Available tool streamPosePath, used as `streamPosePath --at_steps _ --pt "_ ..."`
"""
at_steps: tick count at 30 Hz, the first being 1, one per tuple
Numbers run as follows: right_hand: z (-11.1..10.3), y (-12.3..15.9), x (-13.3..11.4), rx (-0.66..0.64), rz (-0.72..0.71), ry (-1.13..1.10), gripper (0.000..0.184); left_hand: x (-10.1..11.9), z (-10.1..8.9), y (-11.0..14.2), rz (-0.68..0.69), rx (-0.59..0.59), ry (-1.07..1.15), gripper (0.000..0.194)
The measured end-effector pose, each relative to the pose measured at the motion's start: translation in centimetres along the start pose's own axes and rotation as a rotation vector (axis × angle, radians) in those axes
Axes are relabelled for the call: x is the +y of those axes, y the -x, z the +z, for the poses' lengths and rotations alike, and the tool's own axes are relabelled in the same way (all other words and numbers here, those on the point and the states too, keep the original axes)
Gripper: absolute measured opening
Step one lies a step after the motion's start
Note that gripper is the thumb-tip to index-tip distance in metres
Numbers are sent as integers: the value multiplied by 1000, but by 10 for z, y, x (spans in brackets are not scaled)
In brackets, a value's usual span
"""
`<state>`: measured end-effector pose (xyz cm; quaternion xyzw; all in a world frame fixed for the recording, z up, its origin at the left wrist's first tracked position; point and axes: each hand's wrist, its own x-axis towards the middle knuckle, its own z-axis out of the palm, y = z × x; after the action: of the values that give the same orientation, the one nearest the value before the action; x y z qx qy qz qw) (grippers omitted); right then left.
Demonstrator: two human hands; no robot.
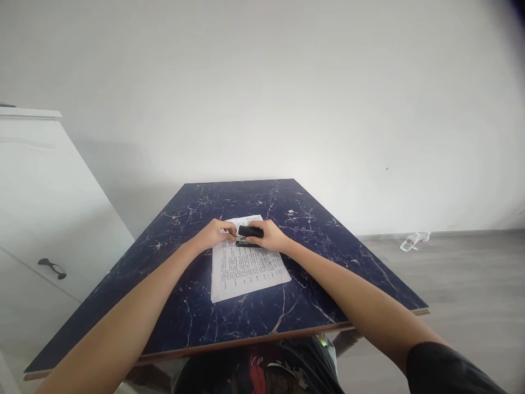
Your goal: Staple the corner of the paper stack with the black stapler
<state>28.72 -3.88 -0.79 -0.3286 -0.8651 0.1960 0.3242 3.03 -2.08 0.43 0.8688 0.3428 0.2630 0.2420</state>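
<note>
A black stapler point(251, 232) is gripped in my right hand point(271, 235), over the printed sheets. Its top arm is raised from the base, so it stands partly opened. My left hand point(217, 234) is at the stapler's front end, thumb and fingers pinched close together there. Whether anything small sits between those fingertips I cannot make out. Beneath both hands lies a stack of printed paper point(250, 271), its far edge showing behind the stapler.
The papers rest on a dark blue marbled table point(197, 323). A small white scrap point(291, 211) lies on its right side. To the left stands a white cabinet point(45, 197) with a dark handle. A crumpled plastic bag point(414, 241) is on the floor by the wall.
</note>
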Motion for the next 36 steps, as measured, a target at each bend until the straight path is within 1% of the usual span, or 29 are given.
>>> streamPosePath --at_steps 6,8,14,17,20,21,22,23,25,26,27,28,30,33,34,36 --pt "1 -2 -1 9 -6 4 25 4 10 -3 -1 51 99 16" --pt "2 -2 -1 10 -7 -12 24 4 14 -4 -7 60 103 18" --pt "6 -2 1 37 16 -19 22 5 22 -6 -39 139 137 24" --pt "7 -3 0 24 21 -15 22 8 18 -7 -42 108 124 25" --pt "2 -5 -3 -23 10 20 25 6 9 -8 -65 34 40 31" --pt "-1 -5 -4 -27 9 33 25 2 5 -7 -91 28 -19 34" --pt "-6 -5 -4 -17 14 40 26 -3 2 -6 -137 54 -102 37" --pt "-12 -5 -3 10 26 39 26 -10 0 -5 -206 104 -206 40" --pt "-27 -3 2 83 64 38 27 -25 -3 -1 -420 265 -448 53" --pt "-36 -1 6 113 88 51 27 -32 -2 1 -527 323 -540 60" --pt "-44 1 11 132 114 76 26 -39 -1 2 -616 362 -602 64" --pt "-51 3 17 138 143 110 25 -45 0 3 -673 385 -634 65" --pt "-64 8 30 118 203 182 23 -52 5 3 -697 379 -627 57" --pt "-73 15 44 63 249 237 21 -54 10 0 -629 330 -521 38" --pt "-74 16 46 47 242 235 22 -53 11 -2 -606 333 -482 34" --pt "-75 17 46 23 217 201 25 -50 10 -5 -549 395 -396 27"
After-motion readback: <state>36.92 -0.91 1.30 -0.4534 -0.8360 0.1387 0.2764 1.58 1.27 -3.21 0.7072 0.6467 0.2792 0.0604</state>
